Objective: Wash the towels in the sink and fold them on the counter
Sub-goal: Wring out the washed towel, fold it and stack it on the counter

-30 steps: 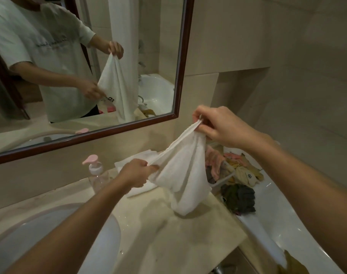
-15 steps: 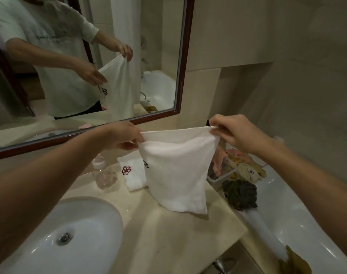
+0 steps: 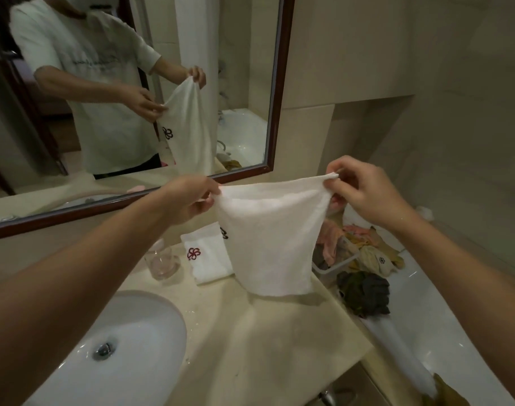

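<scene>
Right hand [image 3: 364,194] now higher, top edge of white terry towel [image 3: 269,241] slack; left hand [image 3: 192,200] pinches opposite corner. Unfolded, folding pending on beige marble counter [image 3: 279,341].

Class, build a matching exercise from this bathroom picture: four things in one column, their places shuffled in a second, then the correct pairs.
Things:
1. white towel
2. folded towel
3. glass
4. dark cloth

Places:
A. standing on the counter near the sink
B. bunched on the bathtub rim
C. held up by left hand and right hand
D. flat on the counter, logo up

Pairs: 1-C, 2-D, 3-A, 4-B
</scene>
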Motion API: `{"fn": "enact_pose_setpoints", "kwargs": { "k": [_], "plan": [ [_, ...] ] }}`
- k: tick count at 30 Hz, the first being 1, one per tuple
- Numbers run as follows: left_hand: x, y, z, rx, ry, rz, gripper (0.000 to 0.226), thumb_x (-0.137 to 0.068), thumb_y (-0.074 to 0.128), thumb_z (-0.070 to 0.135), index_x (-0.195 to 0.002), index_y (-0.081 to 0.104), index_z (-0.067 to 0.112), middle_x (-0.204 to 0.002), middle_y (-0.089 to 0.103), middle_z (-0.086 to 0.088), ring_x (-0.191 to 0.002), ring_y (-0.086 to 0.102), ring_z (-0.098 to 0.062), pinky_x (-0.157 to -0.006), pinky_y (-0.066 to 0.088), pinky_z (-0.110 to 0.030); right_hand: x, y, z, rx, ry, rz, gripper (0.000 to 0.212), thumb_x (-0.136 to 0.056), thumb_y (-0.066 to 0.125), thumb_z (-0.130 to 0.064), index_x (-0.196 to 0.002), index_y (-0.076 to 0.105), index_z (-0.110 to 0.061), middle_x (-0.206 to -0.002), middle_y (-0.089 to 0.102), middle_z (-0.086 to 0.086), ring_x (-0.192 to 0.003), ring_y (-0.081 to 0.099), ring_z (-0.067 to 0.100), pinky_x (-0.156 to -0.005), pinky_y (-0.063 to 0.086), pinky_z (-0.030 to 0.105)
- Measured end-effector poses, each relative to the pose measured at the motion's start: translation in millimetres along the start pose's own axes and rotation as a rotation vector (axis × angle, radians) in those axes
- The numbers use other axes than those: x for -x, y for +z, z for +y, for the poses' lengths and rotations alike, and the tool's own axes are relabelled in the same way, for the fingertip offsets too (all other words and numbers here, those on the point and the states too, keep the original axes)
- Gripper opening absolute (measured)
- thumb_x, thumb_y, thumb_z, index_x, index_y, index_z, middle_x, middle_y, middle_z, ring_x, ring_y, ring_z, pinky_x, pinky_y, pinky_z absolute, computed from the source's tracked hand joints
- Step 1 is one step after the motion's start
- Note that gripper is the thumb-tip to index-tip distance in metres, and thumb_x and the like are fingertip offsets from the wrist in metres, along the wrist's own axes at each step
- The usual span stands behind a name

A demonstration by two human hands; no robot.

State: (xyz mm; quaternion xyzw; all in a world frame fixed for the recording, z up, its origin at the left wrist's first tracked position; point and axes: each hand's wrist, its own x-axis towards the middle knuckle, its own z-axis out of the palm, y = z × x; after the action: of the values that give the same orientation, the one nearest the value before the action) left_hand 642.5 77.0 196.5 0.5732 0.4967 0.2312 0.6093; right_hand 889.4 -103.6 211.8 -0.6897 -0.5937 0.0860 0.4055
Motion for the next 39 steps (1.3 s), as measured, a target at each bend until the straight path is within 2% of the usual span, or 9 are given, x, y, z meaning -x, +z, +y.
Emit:
{"fn": "enact_pose_setpoints", "kwargs": {
  "k": [4,7,14,18,23,27,30,32,39],
  "plan": [
    [7,7,-16,-0.439,0.208,-0.003,0.016,-0.090,0.059,-0.002,-0.092,0.072,0.008,-0.085,0.064,-0.006,-0.074,0.055,-0.012,-0.067,0.046,-0.021,0,4,11,0.005,0.047,0.016,0.005,-0.099,0.061,-0.019,-0.103,0.062,-0.017,-0.093,0.067,0.002,-0.069,0.071,0.012,-0.061,0.059,0.022],
    [14,15,-19,-0.621,0.349,-0.010,0.022,-0.089,0.062,0.001,-0.093,0.076,0.016,-0.081,0.067,0.003,-0.075,0.057,-0.007,-0.058,0.041,-0.019,-2,5,21,-0.002,0.091,0.015,0.007,-0.099,0.061,-0.017,-0.104,0.063,-0.012,-0.092,0.068,0.007,-0.069,0.072,0.018,-0.066,0.063,0.034],
    [7,11,-14,-0.742,0.555,0.037,0.023,-0.100,0.042,0.009,-0.090,0.061,0.017,-0.081,0.061,-0.002,-0.081,0.061,-0.023,-0.066,0.046,-0.032,-17,10,24,0.052,0.117,0.038,0.007,-0.100,0.058,-0.017,-0.106,0.062,-0.017,-0.107,0.061,0.002,-0.072,0.070,0.012,-0.059,0.054,0.014],
    [6,-2,-21,-0.450,0.535,-0.103,0.026,-0.101,0.035,0.007,-0.085,0.054,0.015,-0.078,0.056,-0.007,-0.074,0.057,-0.025,-0.057,0.044,-0.032,-23,7,20,0.037,0.101,-0.053,0.015,-0.104,0.052,-0.019,-0.112,0.064,-0.019,-0.098,0.066,0.001,-0.074,0.065,0.010,-0.064,0.051,0.018],
    [12,-14,-21,-0.407,0.526,-0.189,0.011,-0.089,0.062,0.024,-0.097,0.058,0.018,-0.088,0.061,-0.002,-0.077,0.059,-0.018,-0.068,0.052,-0.031,-22,17,8,-0.140,0.124,-0.146,0.027,-0.107,0.042,-0.018,-0.115,0.066,-0.028,-0.108,0.064,-0.006,-0.102,0.060,0.010,-0.085,0.051,0.026],
    [16,-27,-13,-0.647,0.691,-0.099,0.013,-0.091,0.068,0.019,-0.098,0.063,0.028,-0.075,0.067,0.009,-0.065,0.062,-0.004,-0.061,0.049,-0.021,-22,21,-3,-0.159,0.170,-0.289,0.020,-0.104,0.045,-0.040,-0.117,0.058,-0.032,-0.113,0.058,-0.009,-0.104,0.059,0.010,-0.081,0.050,0.025],
    [13,-39,-11,-0.637,0.718,-0.034,0.006,-0.092,0.068,0.023,-0.091,0.068,0.029,-0.057,0.063,0.010,-0.049,0.056,-0.002,-0.054,0.047,-0.021,-26,18,-9,0.209,0.013,-0.417,0.030,-0.096,0.061,-0.040,-0.121,0.052,-0.026,-0.111,0.059,-0.008,-0.097,0.060,0.009,-0.077,0.052,0.026],
    [10,-43,-9,-0.699,0.767,0.019,0.002,-0.092,0.068,0.024,-0.092,0.069,0.025,-0.056,0.061,0.008,-0.048,0.056,-0.003,-0.051,0.046,-0.021,-31,21,-9,0.397,-0.090,-0.355,0.020,-0.098,0.059,-0.032,-0.115,0.056,-0.021,-0.103,0.059,-0.006,-0.092,0.058,0.011,-0.077,0.049,0.027],
    [-2,-50,-11,-0.970,1.109,0.428,0.029,-0.100,0.055,0.033,-0.087,0.072,0.014,-0.055,0.055,0.000,-0.048,0.050,-0.021,-0.046,0.034,-0.023,-42,38,-10,0.325,-0.099,-0.011,0.019,-0.104,0.050,-0.024,-0.112,0.063,-0.014,-0.081,0.056,-0.009,-0.070,0.052,0.005,-0.064,0.035,0.025]
  ]
}}
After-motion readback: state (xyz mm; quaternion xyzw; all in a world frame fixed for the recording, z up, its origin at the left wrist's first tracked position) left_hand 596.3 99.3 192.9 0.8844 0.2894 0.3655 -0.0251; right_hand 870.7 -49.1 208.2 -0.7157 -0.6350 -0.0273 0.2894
